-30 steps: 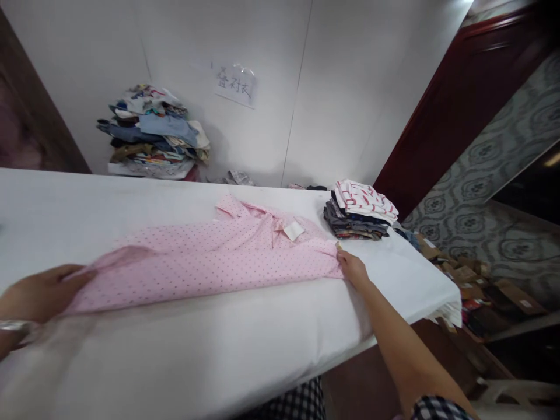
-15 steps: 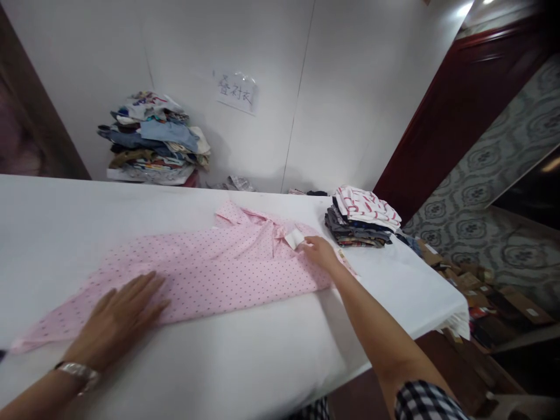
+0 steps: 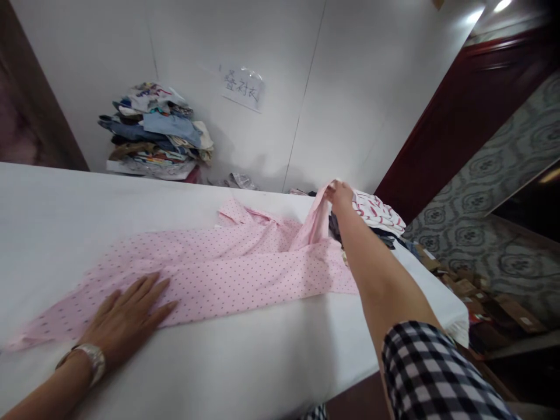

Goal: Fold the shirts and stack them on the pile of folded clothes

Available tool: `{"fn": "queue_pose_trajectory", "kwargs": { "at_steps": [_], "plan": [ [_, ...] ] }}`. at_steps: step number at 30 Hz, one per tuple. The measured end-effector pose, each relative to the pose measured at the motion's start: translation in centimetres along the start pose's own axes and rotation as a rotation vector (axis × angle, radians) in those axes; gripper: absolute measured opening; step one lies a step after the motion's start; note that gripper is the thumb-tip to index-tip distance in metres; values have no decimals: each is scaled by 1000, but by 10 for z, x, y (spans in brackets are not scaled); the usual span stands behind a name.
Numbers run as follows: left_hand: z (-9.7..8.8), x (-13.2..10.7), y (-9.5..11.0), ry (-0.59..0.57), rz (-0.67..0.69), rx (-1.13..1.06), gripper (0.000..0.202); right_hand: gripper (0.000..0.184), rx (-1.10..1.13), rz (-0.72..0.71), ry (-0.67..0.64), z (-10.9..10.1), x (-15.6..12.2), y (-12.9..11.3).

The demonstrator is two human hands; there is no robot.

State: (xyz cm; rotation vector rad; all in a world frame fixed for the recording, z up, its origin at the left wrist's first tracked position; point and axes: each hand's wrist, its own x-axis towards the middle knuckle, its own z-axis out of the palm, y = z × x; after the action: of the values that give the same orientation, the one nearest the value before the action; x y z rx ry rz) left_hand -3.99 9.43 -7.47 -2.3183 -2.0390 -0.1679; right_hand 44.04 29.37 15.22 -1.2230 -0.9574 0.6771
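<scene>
A pink dotted shirt [image 3: 227,268] lies stretched lengthwise across the white table [image 3: 219,361]. My left hand [image 3: 126,315] lies flat with fingers spread on the shirt's left end, pressing it down. My right hand [image 3: 339,192] is raised above the table at the shirt's right end, pinching a fold of the pink fabric and lifting it. The collar sits near the shirt's far edge, at the middle of the table.
A stack of folded clothes [image 3: 376,216] with a red-and-white striped top stands at the table's right end, just behind my right arm. A heap of mixed garments [image 3: 157,131] sits against the white wall. Boxes [image 3: 481,286] clutter the floor at right.
My right hand has left the white label area and risen up and right, pulling a piece of the pink shirt into the air. My left hand stays flat on the shirt.
</scene>
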Motion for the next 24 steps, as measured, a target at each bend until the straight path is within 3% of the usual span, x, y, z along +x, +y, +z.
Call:
{"fn": "queue_pose_trajectory", "kwargs": {
  "at_steps": [5, 8, 12, 16, 20, 23, 24],
  "plan": [
    [10, 0, -7, 69, 67, -8, 50, 13, 242, -172, 113, -5, 31, -64],
    [11, 0, -8, 83, 104, 5, 49, 15, 220, -196, 123, -16, 31, -86],
    [7, 1, -5, 52, 106, 5, 49, 14, -263, -221, 64, -32, 9, -98],
    [-2, 3, 0, 23, 74, -49, 48, 14, -766, -516, 73, -43, -32, -105],
    [-34, 3, 17, 66, -10, -172, 52, 17, -958, -619, -42, -44, -82, -116],
    [-77, 0, 55, 198, -25, -329, 68, 20, -907, -579, -235, -36, -123, -126],
    [-92, -3, 74, 183, 1, -436, 69, 20, -869, -549, -314, -32, -137, -129]
  ]
}}
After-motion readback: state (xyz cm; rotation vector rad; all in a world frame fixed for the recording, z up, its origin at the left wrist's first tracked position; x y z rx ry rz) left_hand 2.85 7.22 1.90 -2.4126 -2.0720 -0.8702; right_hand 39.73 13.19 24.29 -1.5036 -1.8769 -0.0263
